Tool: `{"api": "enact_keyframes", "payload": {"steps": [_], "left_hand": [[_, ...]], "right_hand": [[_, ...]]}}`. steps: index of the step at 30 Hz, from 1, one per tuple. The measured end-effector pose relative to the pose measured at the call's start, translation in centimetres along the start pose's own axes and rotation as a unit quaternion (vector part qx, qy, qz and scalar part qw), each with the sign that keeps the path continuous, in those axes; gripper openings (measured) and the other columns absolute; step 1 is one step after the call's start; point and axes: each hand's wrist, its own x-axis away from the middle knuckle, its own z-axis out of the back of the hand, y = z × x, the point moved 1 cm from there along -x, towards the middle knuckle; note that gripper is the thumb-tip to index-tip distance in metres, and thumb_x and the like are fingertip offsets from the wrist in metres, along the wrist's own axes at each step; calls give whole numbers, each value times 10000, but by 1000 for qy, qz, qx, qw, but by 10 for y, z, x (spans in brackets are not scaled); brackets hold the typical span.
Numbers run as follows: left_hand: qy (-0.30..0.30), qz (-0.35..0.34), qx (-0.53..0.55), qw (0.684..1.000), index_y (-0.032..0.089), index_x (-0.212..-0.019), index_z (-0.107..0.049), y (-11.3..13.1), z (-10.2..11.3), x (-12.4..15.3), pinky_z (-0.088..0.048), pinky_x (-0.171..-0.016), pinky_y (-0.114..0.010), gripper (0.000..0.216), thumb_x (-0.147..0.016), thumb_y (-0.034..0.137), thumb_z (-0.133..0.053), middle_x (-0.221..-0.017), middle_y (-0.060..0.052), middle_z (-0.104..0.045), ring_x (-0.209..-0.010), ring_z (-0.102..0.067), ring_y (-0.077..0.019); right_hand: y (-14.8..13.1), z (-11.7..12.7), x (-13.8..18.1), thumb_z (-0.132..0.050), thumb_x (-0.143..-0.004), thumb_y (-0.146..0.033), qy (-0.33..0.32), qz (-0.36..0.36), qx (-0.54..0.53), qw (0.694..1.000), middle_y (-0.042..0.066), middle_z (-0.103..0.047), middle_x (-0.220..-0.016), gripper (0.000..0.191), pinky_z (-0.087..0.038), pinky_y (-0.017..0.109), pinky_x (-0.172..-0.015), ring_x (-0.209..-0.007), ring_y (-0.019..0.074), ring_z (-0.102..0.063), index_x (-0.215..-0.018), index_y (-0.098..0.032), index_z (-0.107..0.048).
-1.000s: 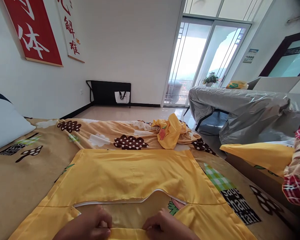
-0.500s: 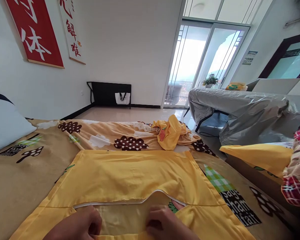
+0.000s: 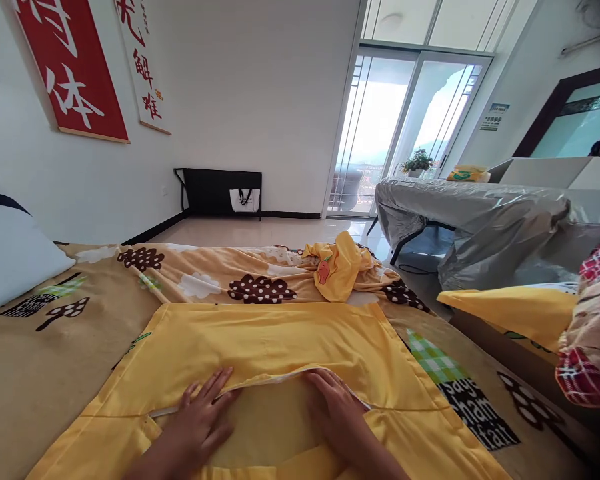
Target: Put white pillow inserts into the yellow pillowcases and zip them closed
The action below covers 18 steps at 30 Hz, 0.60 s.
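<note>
A yellow pillowcase [image 3: 260, 340] with a white zipper edge [image 3: 280, 379] lies spread on the bed in front of me, its opening facing up. Through the opening a paler yellow inner layer [image 3: 265, 427] shows. My left hand [image 3: 197, 423] rests with fingers apart across the left part of the upper zipper edge. My right hand [image 3: 337, 407] has its fingers stretched out at the raised right part of that edge; the fingertips touch the cloth and seem partly tucked at it. The lower edge of the opening is partly hidden by my hands and wrists.
A patterned brown bedspread [image 3: 55, 360] lies beneath. A crumpled yellow cloth [image 3: 343, 270] sits at the bed's far edge. To the left is a white pillow [image 3: 17, 250]. Yellow fabric [image 3: 515, 310] and a red plaid bundle [image 3: 593, 327] lie at right, near a plastic-covered table [image 3: 470, 207].
Both hands have moved up from the lower edge of the opening to the upper zipper edge. Their fingers, curled before, are now stretched out. The zipper edge's raised part has shifted slightly.
</note>
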Motion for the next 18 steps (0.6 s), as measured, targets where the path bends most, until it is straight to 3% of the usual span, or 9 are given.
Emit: {"api": "enact_keyframes", "payload": {"steps": [3, 6, 7, 9, 12, 15, 18], "left_hand": [[22, 36, -19, 999, 368, -1405, -375, -15, 8, 0, -186, -1114, -601, 485, -932, 475, -363, -1553, -41, -184, -1417, -217, -289], [37, 3, -38, 999, 363, -1369, -436, -18, 11, 4, -257, -1106, -550, 445, -930, 424, -398, -1539, -49, -236, -1406, -255, -277], [46, -11, -48, 998, 358, -1337, -479, -14, 11, 5, -274, -1097, -547, 417, -927, 392, -410, -1537, -58, -242, -1403, -260, -284], [50, -37, -74, 995, 331, -1249, -563, 3, 14, 4, -285, -1080, -565, 363, -910, 305, -437, -1541, -78, -219, -1404, -249, -307], [1, -83, -102, 991, 292, -1190, -590, 46, 22, -5, -249, -1091, -582, 373, -845, 192, -488, -1558, -78, -145, -1423, -178, -317], [-62, -133, -105, 984, 296, -1323, -477, 87, 33, -27, -206, -1114, -577, 524, -810, 231, -562, -1563, -71, -116, -1434, -127, -302], [-70, -145, -126, 979, 286, -1366, -437, 103, 37, -55, -194, -1120, -576, 562, -821, 291, -572, -1555, -81, -147, -1433, -147, -287]], "right_hand": [[8, 3, -3, -424, -858, -279, 31, -34, -44, 998, 85, -681, -1028, 303, -464, 313, -854, -957, 210, -612, -1028, -184, -657], [20, 13, -6, -345, -910, -399, 71, -66, -52, 994, 66, -671, -691, 406, -477, 299, -652, -649, 189, -609, -798, -177, -665], [24, 17, -7, -363, -901, -388, 88, -63, -33, 994, 70, -677, -713, 381, -479, 308, -683, -682, 195, -618, -805, -177, -666], [31, 24, -7, -457, -829, -289, 93, -39, 27, 994, 101, -687, -1021, 294, -445, 354, -884, -981, 229, -612, -1007, -185, -667], [39, 27, -4, -498, -684, -144, -16, -45, 104, 993, 97, -345, -1494, 709, -196, 445, -1118, -1396, 253, -254, -1387, -219, -441], [40, 26, -1, -441, -695, -130, -123, -88, 106, 983, 98, -161, -1561, 806, -83, 483, -1139, -1442, 231, -77, -1479, -213, -273], [37, 31, 0, -422, -737, -157, -131, -88, 98, 983, 110, -164, -1556, 731, -68, 488, -1136, -1440, 225, -84, -1459, -222, -326]]}}
